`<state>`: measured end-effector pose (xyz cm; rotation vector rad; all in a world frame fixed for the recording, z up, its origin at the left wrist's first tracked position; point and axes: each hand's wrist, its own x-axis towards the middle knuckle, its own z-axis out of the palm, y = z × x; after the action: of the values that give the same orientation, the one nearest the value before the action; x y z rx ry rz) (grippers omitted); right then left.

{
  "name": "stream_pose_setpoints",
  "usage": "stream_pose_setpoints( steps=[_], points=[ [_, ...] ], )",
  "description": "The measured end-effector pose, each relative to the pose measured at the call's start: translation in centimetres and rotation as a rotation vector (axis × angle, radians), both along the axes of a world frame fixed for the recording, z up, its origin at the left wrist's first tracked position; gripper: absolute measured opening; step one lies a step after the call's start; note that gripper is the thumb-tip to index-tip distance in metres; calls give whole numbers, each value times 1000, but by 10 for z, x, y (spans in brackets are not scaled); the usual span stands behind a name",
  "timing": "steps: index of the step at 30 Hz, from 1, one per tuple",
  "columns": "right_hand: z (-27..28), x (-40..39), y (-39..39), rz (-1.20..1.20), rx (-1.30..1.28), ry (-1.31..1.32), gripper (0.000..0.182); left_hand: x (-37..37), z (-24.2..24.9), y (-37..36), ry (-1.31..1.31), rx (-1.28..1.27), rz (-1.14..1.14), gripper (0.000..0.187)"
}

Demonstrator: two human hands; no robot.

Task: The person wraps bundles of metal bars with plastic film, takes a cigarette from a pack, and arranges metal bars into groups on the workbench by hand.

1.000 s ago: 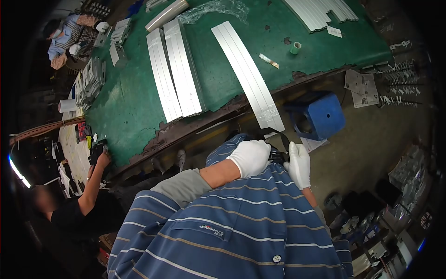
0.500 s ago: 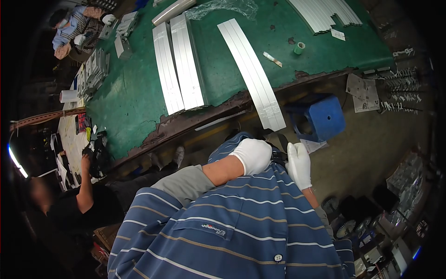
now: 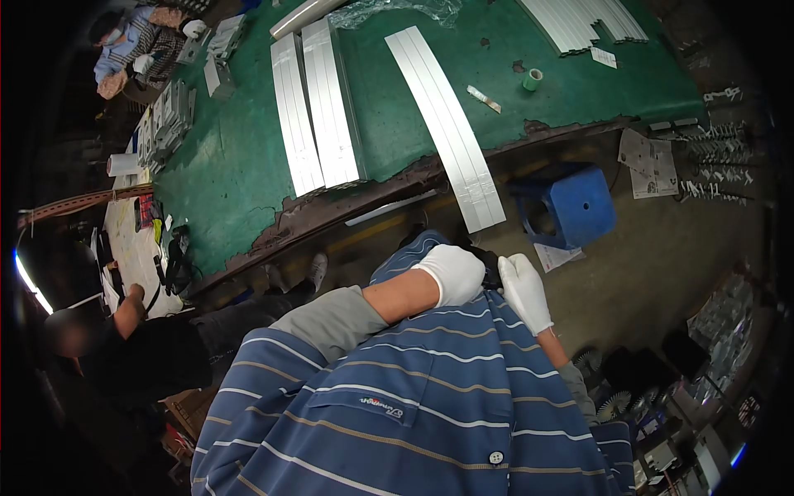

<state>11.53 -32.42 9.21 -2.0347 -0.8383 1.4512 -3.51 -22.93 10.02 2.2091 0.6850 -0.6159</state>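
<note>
My left hand (image 3: 455, 275), in a white glove, is closed at my waist over the front of the striped shirt (image 3: 397, 364). Just right of it my right hand (image 3: 525, 291), also gloved, is closed with its fingers pressed together. Between the two hands is a dark item (image 3: 490, 269), too small and covered to identify. What either hand grips is hidden. Beyond them, a strip of silvery profiles (image 3: 447, 124) sticks out over the edge of the green table (image 3: 389, 136). Two bundles of similar profiles (image 3: 332, 107) lie to its left.
A blue stool (image 3: 571, 207) stands right of the overhanging strip. The table holds a green tape roll (image 3: 532, 79), plastic film (image 3: 397, 11) and more profiles (image 3: 571, 25). One person (image 3: 149, 360) is at the left; another (image 3: 136, 50) is at the upper left.
My right hand has shifted slightly left, closer to my left hand, and the strap seen between them is now mostly hidden. The person at the left has lowered an arm towards the papers.
</note>
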Motion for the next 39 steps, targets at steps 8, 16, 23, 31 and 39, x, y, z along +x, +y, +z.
stream_pose_setpoints(
  steps=[8, 16, 23, 31, 39],
  points=[
    [-9, 3, 6, 193, 16, -115, 31, 11, 1, -6, 81, -29, 57, 36],
    [-9, 61, -24, -238, 88, 4, 30, -115, -8, 24, -377, -438, 1005, 45],
    [-21, 101, -113, -219, -135, 242, 28, -219, -12, -92, -180, -533, 1619, 32],
    [-100, 103, -143, 57, -260, -37, 42, -208, -66, -225, 179, -713, 1564, 64],
    [-121, 92, -116, -119, -184, -164, 49, -255, -109, -211, 461, -937, 1503, 47]
  ],
)
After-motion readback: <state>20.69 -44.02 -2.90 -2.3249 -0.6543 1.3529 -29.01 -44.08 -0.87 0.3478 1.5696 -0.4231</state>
